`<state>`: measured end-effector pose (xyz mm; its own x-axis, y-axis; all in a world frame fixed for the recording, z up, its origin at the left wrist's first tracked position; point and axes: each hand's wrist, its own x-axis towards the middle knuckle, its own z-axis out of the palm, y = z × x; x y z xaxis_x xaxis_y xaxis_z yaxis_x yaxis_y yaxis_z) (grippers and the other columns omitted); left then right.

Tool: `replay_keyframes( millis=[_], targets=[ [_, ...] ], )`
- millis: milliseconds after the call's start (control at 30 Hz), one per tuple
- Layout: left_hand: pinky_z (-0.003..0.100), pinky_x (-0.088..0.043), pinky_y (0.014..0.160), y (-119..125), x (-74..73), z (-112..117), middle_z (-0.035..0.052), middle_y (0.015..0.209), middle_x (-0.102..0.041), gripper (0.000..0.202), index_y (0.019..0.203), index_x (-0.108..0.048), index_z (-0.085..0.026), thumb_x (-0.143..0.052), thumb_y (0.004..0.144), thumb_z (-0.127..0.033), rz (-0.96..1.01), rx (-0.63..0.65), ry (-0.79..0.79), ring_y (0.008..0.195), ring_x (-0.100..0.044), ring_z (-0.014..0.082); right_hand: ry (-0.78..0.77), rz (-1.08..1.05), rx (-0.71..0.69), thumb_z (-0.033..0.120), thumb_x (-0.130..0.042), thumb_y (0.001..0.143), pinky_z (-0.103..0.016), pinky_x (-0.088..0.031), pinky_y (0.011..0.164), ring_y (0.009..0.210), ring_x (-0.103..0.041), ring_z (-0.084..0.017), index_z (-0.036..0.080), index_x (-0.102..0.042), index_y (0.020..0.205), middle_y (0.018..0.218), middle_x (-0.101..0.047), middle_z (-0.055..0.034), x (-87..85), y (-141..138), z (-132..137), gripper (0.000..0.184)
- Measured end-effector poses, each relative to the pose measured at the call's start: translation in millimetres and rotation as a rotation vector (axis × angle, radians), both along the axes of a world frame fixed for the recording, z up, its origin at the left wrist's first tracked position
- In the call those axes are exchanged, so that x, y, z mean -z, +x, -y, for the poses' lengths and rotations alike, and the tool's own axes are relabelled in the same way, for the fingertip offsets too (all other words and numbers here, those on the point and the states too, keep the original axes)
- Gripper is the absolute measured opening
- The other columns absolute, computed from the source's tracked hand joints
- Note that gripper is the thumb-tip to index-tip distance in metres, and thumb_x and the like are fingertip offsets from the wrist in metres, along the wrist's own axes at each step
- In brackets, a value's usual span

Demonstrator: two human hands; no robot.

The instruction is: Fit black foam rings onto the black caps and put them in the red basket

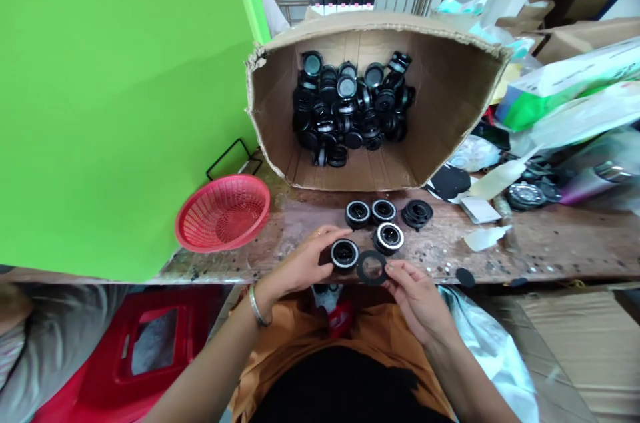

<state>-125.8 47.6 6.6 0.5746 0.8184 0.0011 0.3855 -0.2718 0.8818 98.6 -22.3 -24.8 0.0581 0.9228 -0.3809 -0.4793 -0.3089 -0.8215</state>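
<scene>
My right hand (413, 290) pinches a thin, flat black ring (363, 274) at its right edge, holding it over the table's front edge. My left hand (310, 260) has thumb and index finger spread at the left side of a round black part with a silver rim (345, 254); I cannot tell whether they press on it. Close by stands another round part with a brighter silver rim (389, 238). Behind these are two more silver-rimmed parts, a left one (358, 214) and a right one (384, 211), and an all-black round part (417, 213).
A cardboard box (450, 110) lies open toward me, with many round black parts (345, 110) inside. A red plastic basket (223, 213) sits left, by a green panel (125, 110). Plastic bags (595, 116) and loose pieces crowd the right. Black discs (465, 277) lie along the wooden table's (560, 246) front edge.
</scene>
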Motion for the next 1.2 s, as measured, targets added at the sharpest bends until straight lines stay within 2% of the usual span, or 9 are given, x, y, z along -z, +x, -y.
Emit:
replay_keyframes(
  millis=[67, 133, 200, 267, 333, 433, 533, 767, 1200],
  targets=[
    [0.037, -0.049, 0.094, -7, 5.7, 10, 0.0051, 0.117, -0.059, 0.061, 0.125, -0.055, -0.025, -0.064, 0.068, -0.005, 0.155, -0.212, -0.210, 0.100, -0.062, 0.0190, 0.034, 0.032, 0.003, 0.036, -0.080, 0.069, -0.030, -0.051, 0.081, 0.081, -0.062, -0.015, 0.020, -0.070, 0.074, 0.091, -0.069, -0.0026, 0.5, -10, -2, 0.020],
    [0.033, -0.054, 0.081, -7, 14.4, 21, 0.0019, 0.096, -0.062, 0.041, 0.108, -0.057, -0.020, -0.071, 0.069, -0.013, 0.307, -0.444, -0.435, 0.080, -0.064, 0.0145, 0.065, 0.054, -0.008, 0.037, -0.077, 0.072, -0.034, -0.049, 0.089, 0.090, -0.063, -0.018, 0.020, -0.070, 0.076, 0.102, -0.070, -0.0045, 1.2, -21, -6, 0.018],
    [0.031, -0.056, 0.073, -3, 22.5, 31, -0.0007, 0.082, -0.061, 0.025, 0.095, -0.055, -0.017, -0.070, 0.077, -0.026, 0.401, -0.569, -0.575, 0.069, -0.064, 0.0124, 0.079, 0.077, 0.011, 0.036, -0.076, 0.073, -0.035, -0.047, 0.094, 0.096, -0.063, -0.020, 0.020, -0.070, 0.075, 0.107, -0.070, -0.0056, 2.2, -31, -11, 0.017],
    [0.029, -0.057, 0.068, 3, 27.7, 36, -0.0006, 0.077, -0.061, 0.021, 0.091, -0.054, -0.016, -0.063, 0.085, -0.035, 0.447, -0.591, -0.631, 0.065, -0.066, 0.0121, 0.078, 0.097, 0.065, 0.035, -0.077, 0.071, -0.036, -0.047, 0.095, 0.098, -0.063, -0.020, 0.020, -0.070, 0.074, 0.108, -0.071, -0.0060, 3.2, -40, -17, 0.017],
    [0.026, -0.057, 0.065, 8, 30.2, 38, 0.0000, 0.074, -0.063, 0.020, 0.088, -0.054, -0.015, -0.059, 0.089, -0.035, 0.498, -0.618, -0.680, 0.063, -0.068, 0.0112, 0.072, 0.101, 0.092, 0.035, -0.077, 0.069, -0.037, -0.048, 0.093, 0.096, -0.063, -0.021, 0.019, -0.071, 0.076, 0.102, -0.072, -0.0063, 3.4, -47, -22, 0.017],
    [0.022, -0.058, 0.063, 14, 31.0, 36, 0.0007, 0.071, -0.064, 0.016, 0.085, -0.055, -0.013, -0.063, 0.088, -0.027, 0.562, -0.653, -0.730, 0.060, -0.068, 0.0102, 0.056, 0.078, 0.104, 0.034, -0.078, 0.067, -0.036, -0.050, 0.089, 0.088, -0.064, -0.020, 0.019, -0.074, 0.081, 0.089, -0.074, -0.0050, 2.0, -52, -26, 0.021],
    [0.022, -0.058, 0.060, 15, 30.2, 35, 0.0016, 0.067, -0.064, 0.014, 0.082, -0.057, -0.011, -0.066, 0.087, -0.021, 0.606, -0.664, -0.773, 0.058, -0.068, 0.0114, 0.016, 0.049, 0.130, 0.032, -0.082, 0.061, -0.033, -0.048, 0.089, 0.085, -0.063, -0.017, 0.018, -0.075, 0.078, 0.083, -0.073, -0.0031, 0.3, -54, -28, 0.023],
    [0.021, -0.059, 0.057, 12, 28.2, 35, 0.0026, 0.066, -0.065, 0.012, 0.081, -0.060, -0.010, -0.067, 0.085, -0.017, 0.663, -0.665, -0.828, 0.057, -0.069, 0.0123, -0.032, 0.087, 0.134, 0.031, -0.085, 0.054, -0.033, -0.044, 0.093, 0.086, -0.062, -0.018, 0.018, -0.074, 0.070, 0.085, -0.072, -0.0025, -0.8, -53, -32, 0.023],
    [0.021, -0.059, 0.056, 10, 26.8, 33, 0.0034, 0.065, -0.065, 0.010, 0.080, -0.060, -0.009, -0.060, 0.089, -0.012, 0.674, -0.648, -0.865, 0.055, -0.067, 0.0117, -0.084, 0.132, 0.090, 0.031, -0.086, 0.051, -0.032, -0.046, 0.086, 0.079, -0.061, -0.016, 0.018, -0.073, 0.068, 0.075, -0.071, -0.0015, -6.2, -51, -38, 0.026]
  ],
)
